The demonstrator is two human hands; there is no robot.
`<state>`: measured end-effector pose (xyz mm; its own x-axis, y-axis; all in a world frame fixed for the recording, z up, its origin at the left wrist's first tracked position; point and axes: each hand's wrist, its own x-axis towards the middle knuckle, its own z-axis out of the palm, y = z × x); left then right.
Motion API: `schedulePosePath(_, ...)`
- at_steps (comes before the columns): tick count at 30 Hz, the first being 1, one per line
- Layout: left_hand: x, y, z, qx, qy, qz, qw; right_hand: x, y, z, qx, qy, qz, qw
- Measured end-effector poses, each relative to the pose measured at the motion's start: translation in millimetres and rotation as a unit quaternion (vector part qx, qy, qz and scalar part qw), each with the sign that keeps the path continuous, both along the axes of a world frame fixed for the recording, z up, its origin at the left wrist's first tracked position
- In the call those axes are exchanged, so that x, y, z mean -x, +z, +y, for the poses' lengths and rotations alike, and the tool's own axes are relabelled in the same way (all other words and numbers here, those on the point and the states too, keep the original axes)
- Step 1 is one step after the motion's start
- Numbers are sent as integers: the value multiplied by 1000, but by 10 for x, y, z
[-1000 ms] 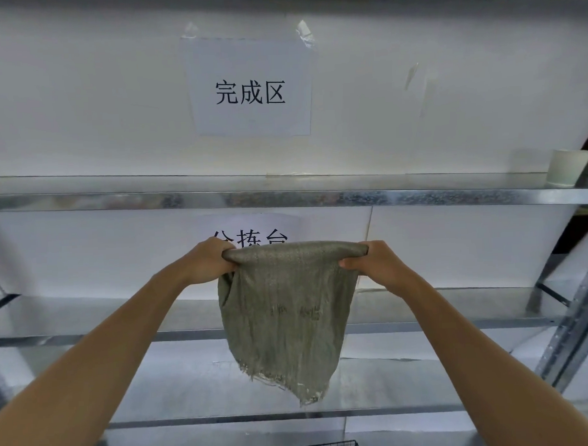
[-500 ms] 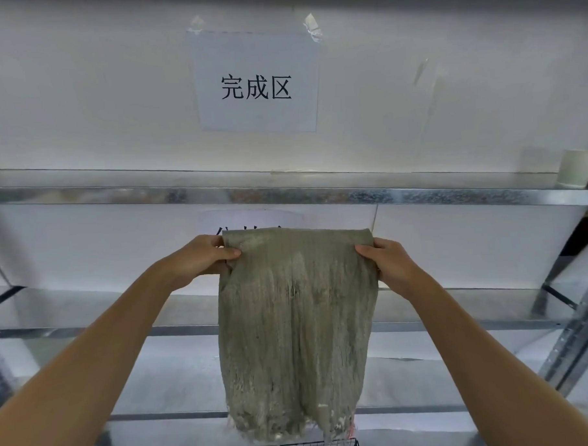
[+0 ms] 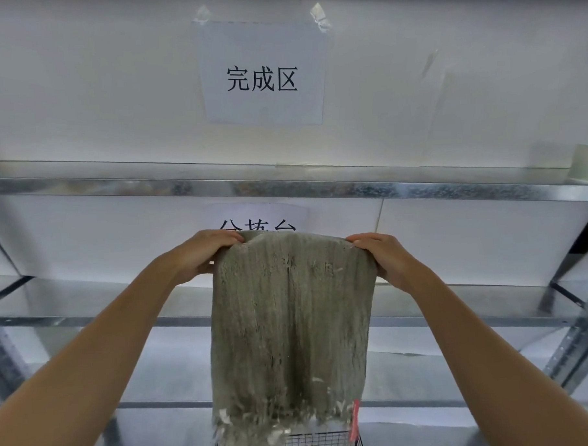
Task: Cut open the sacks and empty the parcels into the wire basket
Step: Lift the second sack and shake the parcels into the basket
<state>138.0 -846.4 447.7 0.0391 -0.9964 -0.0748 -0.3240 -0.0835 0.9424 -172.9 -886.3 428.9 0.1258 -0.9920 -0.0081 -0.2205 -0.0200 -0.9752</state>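
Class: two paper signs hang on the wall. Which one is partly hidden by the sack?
The lower sign: the sack covers its bottom part. The upper sign, taped at its top corners, shows whole.

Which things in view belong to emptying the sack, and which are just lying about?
Job: woven sack, wire basket under it, left hand, right hand (both gripping the sack's top).
Lying about: white cup on the upper shelf, paper sign.

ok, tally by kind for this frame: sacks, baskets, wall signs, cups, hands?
sack: 1
wire basket: 1
wall signs: 2, upper sign, lower sign
cup: 1
hands: 2, left hand, right hand
total: 7
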Motion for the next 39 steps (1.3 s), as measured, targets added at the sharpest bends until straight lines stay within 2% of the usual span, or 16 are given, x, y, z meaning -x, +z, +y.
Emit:
schedulePosePath(3,-99,17,19,-46,-84,-35,995,-35,38,1,1,72,100,992)
schedulePosePath(6,-94,12,35,-52,-106,-106,987,-131,31,7,57,95,207,972)
schedulePosePath(11,71,-44,3,30,-79,-271,959,-214,-130,-95,122,49,346,929)
schedulePosePath(14,53,-88,-48,102,-30,-317,942,-213,-169,-66,172,1,378,910)
schedulePosePath(17,21,-113,-63,153,3,-318,936,-146,-121,-76,184,-20,368,911)
schedulePosePath(20,-40,-116,-93,128,0,-314,941,-74,-21,-153,165,-5,347,923)
schedulePosePath(26,-107,-38,-58,52,-1,-147,988,15,78,-165,100,31,227,968)
schedulePosePath(32,-138,-149,-4,58,37,-16,998,41,-59,-122,53,22,89,994)
schedulePosePath(35,-113,-189,-21,70,98,-32,992,14,-101,-97,46,-3,57,997)
schedulePosePath(39,-82,-236,-26,61,127,-34,989,-17,-140,-78,95,-10,86,992)
